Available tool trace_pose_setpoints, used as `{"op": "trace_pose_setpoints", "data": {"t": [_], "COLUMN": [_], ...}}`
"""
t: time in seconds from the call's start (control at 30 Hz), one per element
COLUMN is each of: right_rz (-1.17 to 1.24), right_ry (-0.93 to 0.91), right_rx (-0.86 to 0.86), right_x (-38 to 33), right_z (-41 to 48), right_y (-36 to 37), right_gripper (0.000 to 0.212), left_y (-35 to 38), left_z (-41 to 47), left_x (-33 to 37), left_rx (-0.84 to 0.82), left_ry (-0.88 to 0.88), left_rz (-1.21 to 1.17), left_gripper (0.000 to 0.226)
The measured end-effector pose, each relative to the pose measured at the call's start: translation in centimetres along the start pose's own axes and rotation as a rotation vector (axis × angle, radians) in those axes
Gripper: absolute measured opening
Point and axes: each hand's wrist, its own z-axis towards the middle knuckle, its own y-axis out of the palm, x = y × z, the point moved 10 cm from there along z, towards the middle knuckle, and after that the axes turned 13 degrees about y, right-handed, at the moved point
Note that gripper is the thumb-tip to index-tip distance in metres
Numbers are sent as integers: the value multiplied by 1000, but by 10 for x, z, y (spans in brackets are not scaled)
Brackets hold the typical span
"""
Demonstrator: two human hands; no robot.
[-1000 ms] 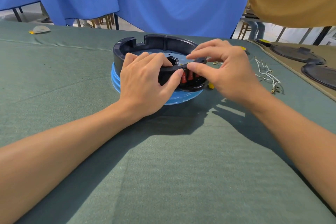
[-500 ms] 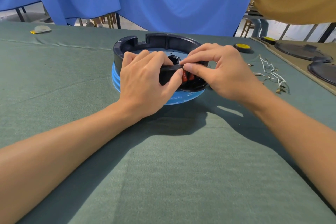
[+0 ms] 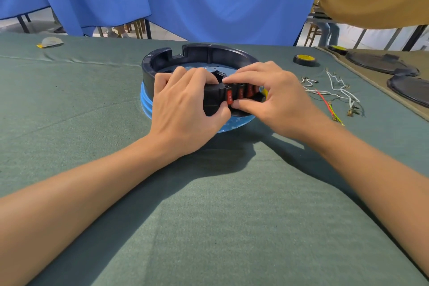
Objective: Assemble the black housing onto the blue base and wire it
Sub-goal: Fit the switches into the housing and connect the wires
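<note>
Black housing (image 3: pixel 199 53) sits on blue base (image 3: pixel 146 102), mid-table. Left hand (image 3: pixel 185 109) curled over near rim, gripping it. Right hand (image 3: pixel 276 97) pinches red switch block (image 3: pixel 229 96), thumb under, fingers on top.

Your left grip (image 3: pixel 185 109) and right grip (image 3: pixel 276 97) are bare hands with short fingernails. Your left forearm (image 3: pixel 81 193) and right forearm (image 3: pixel 371 169) are bare too, uncovered from the wrists to the view's lower edge.
</note>
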Motion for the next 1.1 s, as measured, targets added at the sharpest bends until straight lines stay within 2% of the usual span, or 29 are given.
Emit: {"op": "trace_pose_setpoints", "data": {"t": [0.2, 0.4, 0.7, 0.97, 1.1], "right_rz": [-29, -30, -60, -51, -70], "right_ry": [-30, -48, -101, -111, -126], "right_rx": [65, 40, 180, 166, 201], "right_x": [-2, -1, -9, -10, -13], "right_z": [-1, -2, -10, -11, -13], "right_y": [0, 1, -2, -5, -3], "right_gripper": [36, 34, 29, 27, 26], "left_y": [1, -3, -8, -10, -10], "left_z": [0, 2, 3, 1, 1], "left_x": [-1, 1, -3, -3, 0], "left_rx": [4, 43, 87, 91, 98], "left_ry": [2, 20, -34, -18, 23], "left_rz": [-23, -55, -109, -111, -69], "left_gripper": [44, 36, 24, 36, 33]}}
